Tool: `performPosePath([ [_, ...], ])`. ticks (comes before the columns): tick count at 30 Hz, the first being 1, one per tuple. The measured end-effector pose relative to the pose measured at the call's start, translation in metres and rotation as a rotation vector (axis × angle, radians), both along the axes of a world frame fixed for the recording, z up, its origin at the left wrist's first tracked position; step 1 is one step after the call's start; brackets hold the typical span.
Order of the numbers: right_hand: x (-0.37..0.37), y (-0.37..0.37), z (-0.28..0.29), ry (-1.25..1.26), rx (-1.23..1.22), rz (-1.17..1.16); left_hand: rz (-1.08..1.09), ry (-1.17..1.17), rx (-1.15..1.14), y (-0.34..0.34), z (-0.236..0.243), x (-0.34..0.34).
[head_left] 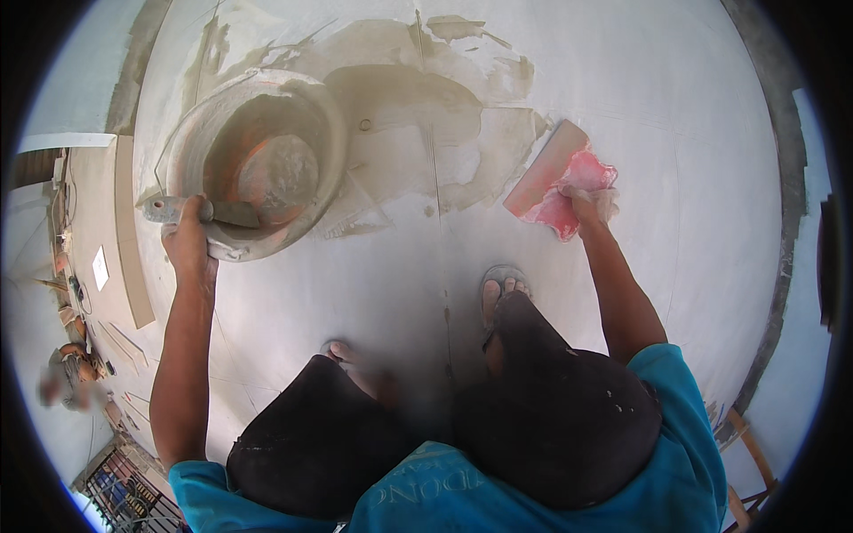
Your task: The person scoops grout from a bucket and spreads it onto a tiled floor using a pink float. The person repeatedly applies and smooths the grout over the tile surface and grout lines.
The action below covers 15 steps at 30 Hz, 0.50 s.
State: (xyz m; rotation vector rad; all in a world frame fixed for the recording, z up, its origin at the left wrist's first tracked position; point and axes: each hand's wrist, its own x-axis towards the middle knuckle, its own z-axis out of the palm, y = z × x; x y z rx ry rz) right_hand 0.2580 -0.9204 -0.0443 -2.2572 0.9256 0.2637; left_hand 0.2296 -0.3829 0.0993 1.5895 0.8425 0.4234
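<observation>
My left hand (pixel 188 238) is closed at the near left rim of a round, plaster-smeared bucket (pixel 330 133). It also pins the grey handle of a small trowel (pixel 236 213) across that rim, the blade pointing into the bucket. Inside, the orange walls are coated with grey paste, and a pale bottom shows. On the right, my right hand (pixel 590 202) grips a wide, flat spreader (pixel 555 169) with a red, plaster-crusted grip. Its broad straight edge faces up and left, close to or on the pale floor; contact cannot be told.
Wet grey-beige compound (pixel 400 93) is spread over the floor boards beyond and right of the bucket. My sandalled feet (pixel 505 289) stand on the same pale surface. At far left lie a long brown board (pixel 131 240) and scattered tools. A wooden chair-like frame (pixel 751 453) is at lower right.
</observation>
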Motion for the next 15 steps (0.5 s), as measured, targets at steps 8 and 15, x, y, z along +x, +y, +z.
performPosePath([
  [8, 0.020, 0.078, 0.095, -0.304, 0.130, 0.619, 0.221, -0.022, -0.195, 0.045, -0.061, -0.126],
  [15, 0.022, 0.275, 0.067, -0.441, -0.099, 1.554, 0.438, -0.001, -0.261, 0.030, -0.072, -0.202],
])
